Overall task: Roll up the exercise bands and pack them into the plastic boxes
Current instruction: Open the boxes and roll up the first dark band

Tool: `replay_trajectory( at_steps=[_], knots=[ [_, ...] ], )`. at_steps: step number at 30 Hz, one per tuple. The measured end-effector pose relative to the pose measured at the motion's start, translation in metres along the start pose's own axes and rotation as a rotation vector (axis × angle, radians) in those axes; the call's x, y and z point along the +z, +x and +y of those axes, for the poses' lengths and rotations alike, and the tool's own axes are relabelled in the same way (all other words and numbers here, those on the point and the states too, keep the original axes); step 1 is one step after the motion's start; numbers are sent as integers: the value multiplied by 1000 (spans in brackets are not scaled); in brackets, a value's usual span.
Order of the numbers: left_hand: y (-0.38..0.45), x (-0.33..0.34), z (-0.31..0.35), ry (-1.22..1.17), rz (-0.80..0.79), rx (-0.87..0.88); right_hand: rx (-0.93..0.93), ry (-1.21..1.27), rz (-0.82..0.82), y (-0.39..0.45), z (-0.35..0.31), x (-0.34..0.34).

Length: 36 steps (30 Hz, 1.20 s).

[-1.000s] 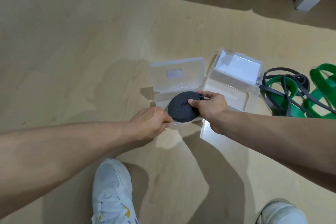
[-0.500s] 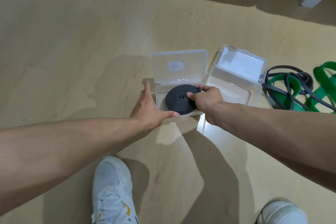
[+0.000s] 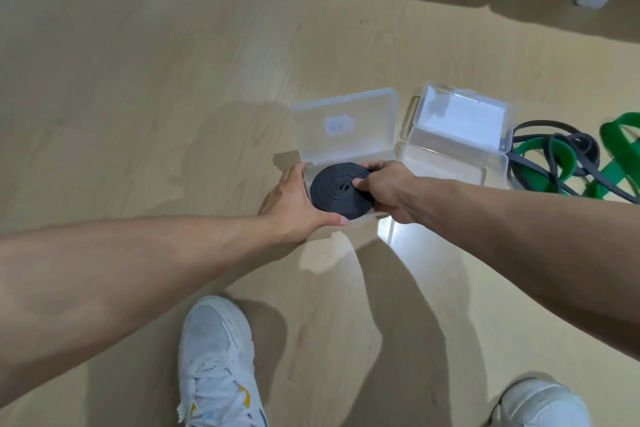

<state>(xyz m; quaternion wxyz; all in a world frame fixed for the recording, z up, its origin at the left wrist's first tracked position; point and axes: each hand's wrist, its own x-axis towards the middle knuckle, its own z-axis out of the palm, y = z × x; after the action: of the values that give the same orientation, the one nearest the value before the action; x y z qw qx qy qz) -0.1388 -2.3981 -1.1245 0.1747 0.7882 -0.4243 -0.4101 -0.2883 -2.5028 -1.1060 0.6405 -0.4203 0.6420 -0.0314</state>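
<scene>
Head view, over wood floor [image 3: 138, 80]. Landmark: left plastic box [image 3: 346, 135], lid up. Right of it, second plastic box [image 3: 457, 149], also open; farther right, loose green and grey bands [image 3: 568, 166], not yet rolled. Inside the landmark's tray, rolled dark band [image 3: 341, 191], lying flat. Left hand [image 3: 294, 201] spread, fingers straight against the tray's left wall, bracing. Right hand [image 3: 388, 191] pinching the roll's right edge. Step, by judgement: seating the roll. Next: release without uncoiling, then close lid.
</scene>
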Motion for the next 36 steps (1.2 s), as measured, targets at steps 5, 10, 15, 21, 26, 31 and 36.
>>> replay_trajectory(
  at_steps=[5,10,15,21,26,31,36],
  knots=[
    [-7,2,1,-24,69,-24,-27,-266,-90,-4,-13,-8],
    [-10,1,1,31,128,-11,-118,-491,-227,-13,-18,-19],
    [-10,-2,3,61,131,7,-282,-733,-330,-16,-14,-30],
    [-10,-5,4,88,97,6,-302,-901,-353,-14,-18,-28],
    [-10,-7,3,70,77,16,-281,-954,-365,-8,-19,-26],
    [-11,-8,3,52,44,30,-293,-932,-374,-8,-15,-31],
    [-11,-9,2,14,12,54,-248,-901,-408,-10,-14,-38]
  ],
)
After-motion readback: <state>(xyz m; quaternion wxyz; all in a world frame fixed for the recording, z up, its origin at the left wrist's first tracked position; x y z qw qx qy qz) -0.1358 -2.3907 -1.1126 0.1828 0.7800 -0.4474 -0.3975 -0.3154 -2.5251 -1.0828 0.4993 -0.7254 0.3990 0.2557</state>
